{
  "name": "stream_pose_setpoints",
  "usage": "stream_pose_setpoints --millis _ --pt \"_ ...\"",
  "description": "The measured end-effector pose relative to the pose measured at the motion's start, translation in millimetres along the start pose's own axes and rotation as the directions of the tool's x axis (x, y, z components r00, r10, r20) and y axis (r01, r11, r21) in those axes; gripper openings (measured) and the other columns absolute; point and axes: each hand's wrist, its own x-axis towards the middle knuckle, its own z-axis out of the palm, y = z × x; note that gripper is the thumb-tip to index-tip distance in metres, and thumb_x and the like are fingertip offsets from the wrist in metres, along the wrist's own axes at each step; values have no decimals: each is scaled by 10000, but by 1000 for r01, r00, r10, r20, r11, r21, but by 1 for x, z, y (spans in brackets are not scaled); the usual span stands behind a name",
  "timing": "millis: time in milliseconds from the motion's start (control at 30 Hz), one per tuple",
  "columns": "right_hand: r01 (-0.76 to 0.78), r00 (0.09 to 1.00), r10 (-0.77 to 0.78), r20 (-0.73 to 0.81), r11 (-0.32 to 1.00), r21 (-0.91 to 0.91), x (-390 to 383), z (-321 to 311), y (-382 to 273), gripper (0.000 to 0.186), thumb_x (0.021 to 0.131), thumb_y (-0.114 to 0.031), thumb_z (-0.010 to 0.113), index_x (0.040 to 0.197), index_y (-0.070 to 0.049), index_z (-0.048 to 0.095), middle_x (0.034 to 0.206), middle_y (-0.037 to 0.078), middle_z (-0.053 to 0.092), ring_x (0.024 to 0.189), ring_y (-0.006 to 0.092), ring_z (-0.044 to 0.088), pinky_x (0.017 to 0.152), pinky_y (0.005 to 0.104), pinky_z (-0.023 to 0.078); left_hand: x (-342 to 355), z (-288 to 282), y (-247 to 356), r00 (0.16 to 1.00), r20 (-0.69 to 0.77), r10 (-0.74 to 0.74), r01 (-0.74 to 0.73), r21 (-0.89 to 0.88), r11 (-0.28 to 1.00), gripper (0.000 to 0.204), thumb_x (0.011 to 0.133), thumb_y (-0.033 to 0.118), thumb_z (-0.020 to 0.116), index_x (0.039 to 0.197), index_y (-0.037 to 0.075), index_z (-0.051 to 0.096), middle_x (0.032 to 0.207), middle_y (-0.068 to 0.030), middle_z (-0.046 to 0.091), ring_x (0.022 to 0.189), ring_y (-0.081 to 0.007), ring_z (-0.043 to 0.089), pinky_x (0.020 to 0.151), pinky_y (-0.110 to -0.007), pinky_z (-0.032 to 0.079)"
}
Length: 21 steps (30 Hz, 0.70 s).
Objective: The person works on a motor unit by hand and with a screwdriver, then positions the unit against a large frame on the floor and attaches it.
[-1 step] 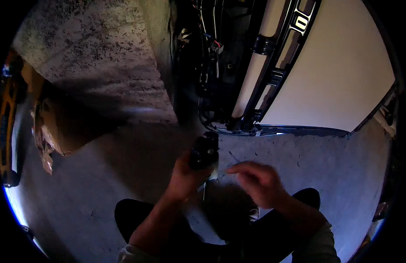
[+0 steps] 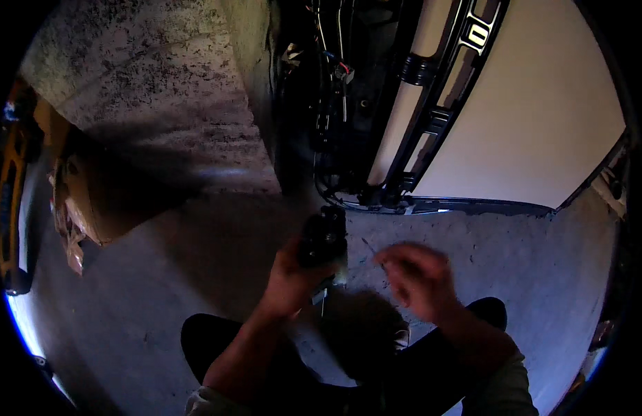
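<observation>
My left hand (image 2: 293, 277) is wrapped round a black, bulky object (image 2: 326, 239) with rounded parts, held over the floor between my knees. Its kind is too dark to tell. A small pale piece (image 2: 319, 297) hangs or lies just under it. To the right, apart from the black object, my right hand (image 2: 419, 277) is closed, with thumb and forefinger pinched together. A thin sliver (image 2: 368, 245) shows just beyond those fingertips; whether it is held or lies on the floor I cannot tell.
Ahead on the right stands a large cream panel (image 2: 522, 104) in a black frame (image 2: 432, 132), with wiring (image 2: 343, 73) along its left side. A rough concrete block (image 2: 161, 104) is at far left, near a torn cardboard box (image 2: 106, 201) and a long yellow-orange tool (image 2: 12, 187).
My right hand has moved slightly right, away from the black object, and its forefinger has drawn in. My left hand stays nearly in place, still holding the black object.
</observation>
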Motion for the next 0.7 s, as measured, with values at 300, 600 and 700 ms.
stream_pose_setpoints --millis 300,600,700 --pt "88 979 27 -203 839 537 20 -19 6 207 1011 -128 577 1127 6 684 1072 199 742 990 286 753 705 330 606 -10 15 23 996 16 -82 83 -314 946 657 749 -122 743 1358 47 562 1220 -128 662 1142 -263 648 967 -404 553" --pt "400 872 -473 -125 837 -374 14 -26 25 162 1012 -98 611 1071 41 672 880 115 686 775 164 689 684 292 541 -8 20 19 971 109 211 -189 -184 965 822 723 -92 794 1461 53 461 1347 -113 594 1235 -256 590 1043 -428 503" --pt "429 856 -484 -181 861 -272 15 -14 13 191 1020 -78 580 1165 38 625 840 104 662 725 147 653 655 284 513 -10 16 17 962 146 230 -208 -153 966 812 742 -75 773 1472 51 440 1369 -123 582 1250 -270 583 1055 -442 495"
